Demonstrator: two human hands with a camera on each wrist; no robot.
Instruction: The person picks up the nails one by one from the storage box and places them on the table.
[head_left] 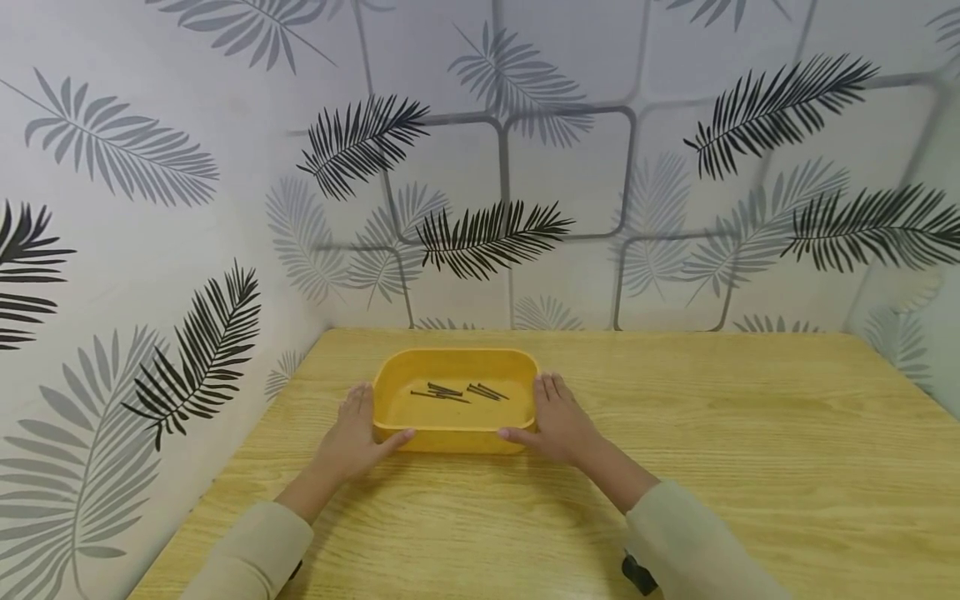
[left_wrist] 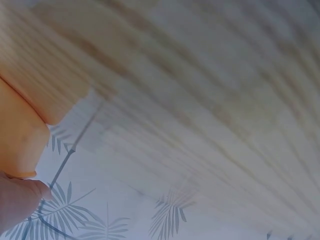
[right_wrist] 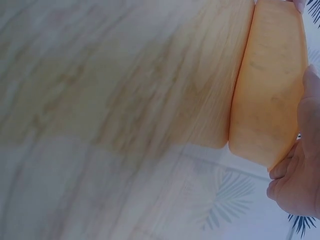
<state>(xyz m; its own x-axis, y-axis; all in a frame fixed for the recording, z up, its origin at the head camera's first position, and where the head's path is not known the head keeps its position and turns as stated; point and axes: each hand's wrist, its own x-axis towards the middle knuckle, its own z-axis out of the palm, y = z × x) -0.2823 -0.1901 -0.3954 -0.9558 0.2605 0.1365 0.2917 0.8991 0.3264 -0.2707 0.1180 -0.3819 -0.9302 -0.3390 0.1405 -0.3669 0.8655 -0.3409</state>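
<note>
A yellow plastic tray (head_left: pixel 457 442) with raised walls sits on the wooden table. Several dark nails (head_left: pixel 446 390) lie loose on its floor in two loose groups. My left hand (head_left: pixel 356 437) holds the tray's left end, thumb along the front wall and fingers at the side. At the other end my right hand (head_left: pixel 561 425) holds it the same way. The right wrist view shows the right fingers (right_wrist: pixel 282 175) bent around the tray's corner. Only a bit of the left hand (left_wrist: pixel 20 200) enters the left wrist view, at the tray's rim.
The pale wood-grain table (head_left: pixel 712 417) reaches back to a wall (head_left: pixel 562 183) with a leaf pattern, and another patterned wall runs along the left side. A small black object (head_left: pixel 639 573) shows under the right sleeve.
</note>
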